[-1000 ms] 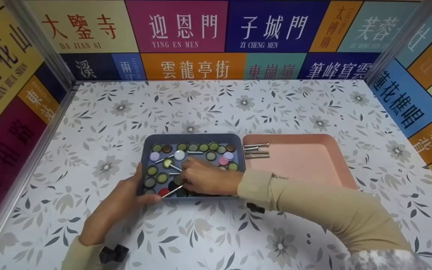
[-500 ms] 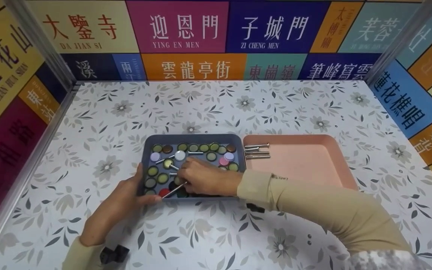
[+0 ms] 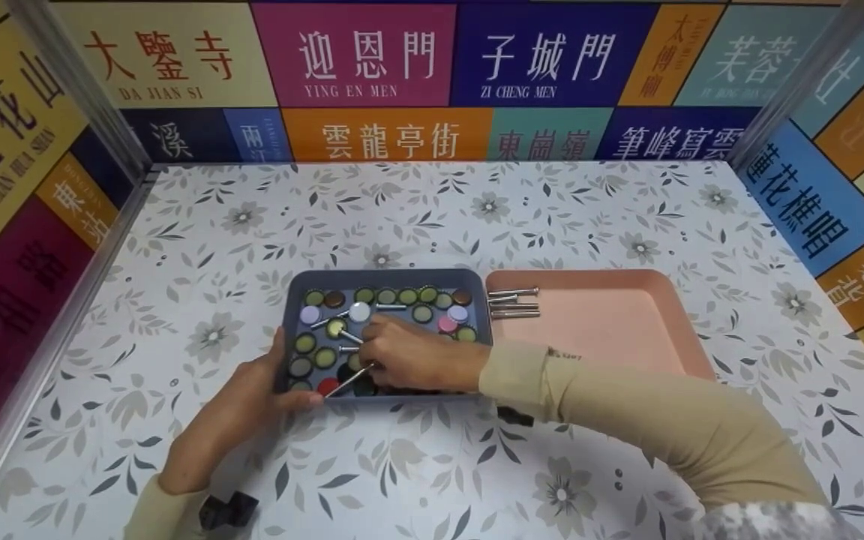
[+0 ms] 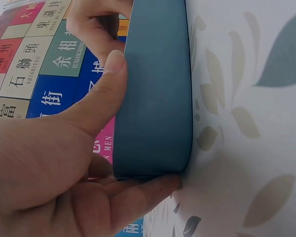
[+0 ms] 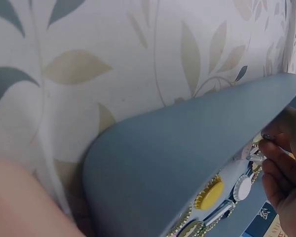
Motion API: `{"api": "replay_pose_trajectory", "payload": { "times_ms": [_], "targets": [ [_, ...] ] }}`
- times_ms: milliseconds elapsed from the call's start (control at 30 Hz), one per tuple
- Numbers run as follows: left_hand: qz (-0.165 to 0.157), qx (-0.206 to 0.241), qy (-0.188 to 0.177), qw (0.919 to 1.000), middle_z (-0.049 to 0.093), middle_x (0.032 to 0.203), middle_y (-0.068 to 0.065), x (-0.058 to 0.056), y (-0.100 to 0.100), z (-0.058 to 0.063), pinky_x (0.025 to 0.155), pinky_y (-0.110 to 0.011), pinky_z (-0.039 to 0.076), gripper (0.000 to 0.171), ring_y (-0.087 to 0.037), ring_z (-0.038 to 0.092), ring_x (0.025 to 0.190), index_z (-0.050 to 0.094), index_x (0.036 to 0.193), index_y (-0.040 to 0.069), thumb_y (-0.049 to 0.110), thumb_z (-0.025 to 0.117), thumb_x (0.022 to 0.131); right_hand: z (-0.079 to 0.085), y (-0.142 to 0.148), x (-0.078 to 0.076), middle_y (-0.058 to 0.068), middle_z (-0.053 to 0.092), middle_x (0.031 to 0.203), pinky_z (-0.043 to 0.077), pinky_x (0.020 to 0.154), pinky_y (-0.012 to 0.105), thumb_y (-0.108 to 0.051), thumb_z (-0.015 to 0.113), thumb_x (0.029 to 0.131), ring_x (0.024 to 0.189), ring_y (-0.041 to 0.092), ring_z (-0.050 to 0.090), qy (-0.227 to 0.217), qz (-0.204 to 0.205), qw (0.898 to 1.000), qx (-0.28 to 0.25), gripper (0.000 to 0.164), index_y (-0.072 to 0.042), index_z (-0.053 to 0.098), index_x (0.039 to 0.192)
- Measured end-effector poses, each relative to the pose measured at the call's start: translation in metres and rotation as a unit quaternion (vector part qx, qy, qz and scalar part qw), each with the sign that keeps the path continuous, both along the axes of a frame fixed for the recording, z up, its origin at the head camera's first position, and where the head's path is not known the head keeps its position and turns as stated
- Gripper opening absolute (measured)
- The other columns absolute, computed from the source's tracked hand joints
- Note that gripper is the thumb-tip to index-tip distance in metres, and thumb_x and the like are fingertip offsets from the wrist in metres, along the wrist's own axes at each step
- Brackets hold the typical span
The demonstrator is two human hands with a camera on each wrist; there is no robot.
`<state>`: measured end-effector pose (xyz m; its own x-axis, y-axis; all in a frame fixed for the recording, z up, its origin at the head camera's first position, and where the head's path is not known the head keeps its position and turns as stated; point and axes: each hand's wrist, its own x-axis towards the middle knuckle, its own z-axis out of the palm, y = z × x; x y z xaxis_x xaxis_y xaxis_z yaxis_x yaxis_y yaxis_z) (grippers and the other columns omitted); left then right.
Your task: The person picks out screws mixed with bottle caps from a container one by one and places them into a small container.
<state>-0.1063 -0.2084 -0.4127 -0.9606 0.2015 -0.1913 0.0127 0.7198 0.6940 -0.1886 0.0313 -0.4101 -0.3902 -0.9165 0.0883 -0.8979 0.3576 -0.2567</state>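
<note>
Caps (image 3: pixel 325 355), bolts (image 3: pixel 391 306) in left tray (image 3: pixel 387 277), more bolts (image 3: pixel 518 305) in right tray (image 3: pixel 597 322)

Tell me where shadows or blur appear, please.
Head view: soft shadow on the floral tabletop near the blue-gray tray; left wrist view: shading on the tabletop beside the tray; right wrist view: blurred skin at lower left, yellow bottle cap clearer.

Holds the blue-grey tray (image 4: pixel 155 94) at a corner with the left hand (image 4: pixel 74 158), setting the thumb at the rim and the fingers against the adjoining wall. Shows part of the right hand (image 4: pixel 87 24) past the rim, with bent fingers. Takes in the leaf-patterned table (image 4: pixel 227 163) and colourful panels (image 4: pixel 64 61) printed with characters
</note>
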Motion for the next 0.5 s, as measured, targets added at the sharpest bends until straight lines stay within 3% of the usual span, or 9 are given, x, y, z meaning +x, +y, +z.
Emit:
{"api": "replay_pose_trajectory", "payload": {
  "times_ms": [500],
  "targets": [
    [-0.001,0.007,-0.003,1.0000,0.060,0.134,-0.031,-0.0006,-0.0004,-0.0002,0.111,-0.055,0.042,0.116,-0.038,0.062,0.120,0.002,0.156,-0.008,0.035,0.080,0.083,0.0023,0.0078,-0.0028,0.007,0.070,0.088,0.054,0.076,0.029,-0.009,0.073,0.086,0.087,0.020,0.060,0.006,0.003,0.999,-0.045,0.008,-0.005,0.076,0.092]
  ]
}}
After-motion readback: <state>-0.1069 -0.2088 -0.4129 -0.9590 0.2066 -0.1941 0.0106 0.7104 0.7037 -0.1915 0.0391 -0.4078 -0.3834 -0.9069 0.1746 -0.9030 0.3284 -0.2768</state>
